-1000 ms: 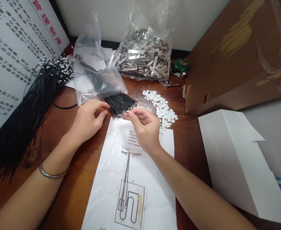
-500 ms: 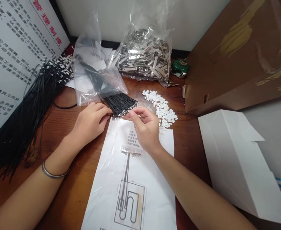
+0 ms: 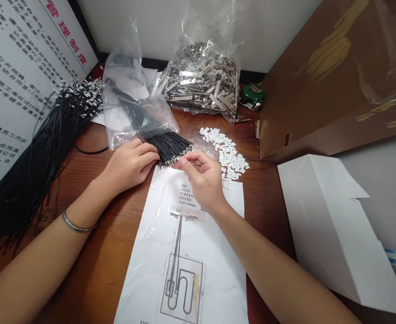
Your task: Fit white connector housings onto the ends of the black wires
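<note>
A bundle of thin black wires (image 3: 171,146) with shiny metal tips fans out of a clear plastic bag (image 3: 120,110). At its left edge my left hand (image 3: 133,163) is closed, fingertips against the wires; what it grips is hidden. My right hand (image 3: 202,177) pinches at the wire tips from the other side, thumb against forefinger. Whatever lies in that pinch is too small to make out. Just right of this hand lies a scattered heap of small white plastic pieces (image 3: 229,153). Both wrists are near a printed drawing sheet (image 3: 150,252).
Behind stands a clear bag of flat metal strips (image 3: 204,81), with a green tape measure (image 3: 252,96) beside it. A brown box (image 3: 319,90) and folded white card (image 3: 326,225) line the right. More black wires with white ends (image 3: 49,144) pile up at left.
My left hand has shifted slightly right, nearer the wire tips. The right hand keeps its pinch almost in place. The view has moved a little.
</note>
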A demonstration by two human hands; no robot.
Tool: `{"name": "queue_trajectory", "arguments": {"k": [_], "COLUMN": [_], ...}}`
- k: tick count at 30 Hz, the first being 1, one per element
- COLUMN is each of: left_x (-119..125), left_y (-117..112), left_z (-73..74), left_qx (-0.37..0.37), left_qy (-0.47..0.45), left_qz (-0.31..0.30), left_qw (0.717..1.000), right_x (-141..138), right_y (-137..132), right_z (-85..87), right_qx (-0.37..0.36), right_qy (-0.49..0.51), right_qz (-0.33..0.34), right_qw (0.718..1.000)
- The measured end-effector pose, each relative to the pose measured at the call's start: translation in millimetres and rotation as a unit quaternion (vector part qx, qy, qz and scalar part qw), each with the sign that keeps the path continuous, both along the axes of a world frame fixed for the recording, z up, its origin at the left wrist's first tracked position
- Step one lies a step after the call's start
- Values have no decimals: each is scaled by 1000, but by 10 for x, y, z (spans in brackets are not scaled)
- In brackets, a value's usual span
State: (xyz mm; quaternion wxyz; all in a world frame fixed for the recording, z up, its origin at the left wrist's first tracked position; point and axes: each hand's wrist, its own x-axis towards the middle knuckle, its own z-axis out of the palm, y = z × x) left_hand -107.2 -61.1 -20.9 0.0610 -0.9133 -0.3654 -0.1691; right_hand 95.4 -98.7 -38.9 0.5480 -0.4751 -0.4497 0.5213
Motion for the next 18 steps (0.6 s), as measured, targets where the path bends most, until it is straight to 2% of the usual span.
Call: {"name": "queue_trajectory", "arguments": {"k": [4, 9, 14, 18], "left_x": [18, 8, -45, -48], "left_y": [68, 86, 28, -14], "left_z": [43, 57, 13, 8], "left_qx": [-11, 31, 38, 5], "left_qy": [38, 56, 36, -34], "left_qz": [-32, -42, 5, 46], "left_qw": [999, 997, 999, 998], "right_x": [-12, -12, -15, -14], "right_y": [-5, -5, -12, -8], "right_z": [5, -4, -10, -1], "right_qx": [5, 10, 16, 16], "right_qy": [-7, -7, -8, -11], "right_qz": [2, 2, 3, 2], "right_qw": [1000, 1000, 1000, 1000]}}
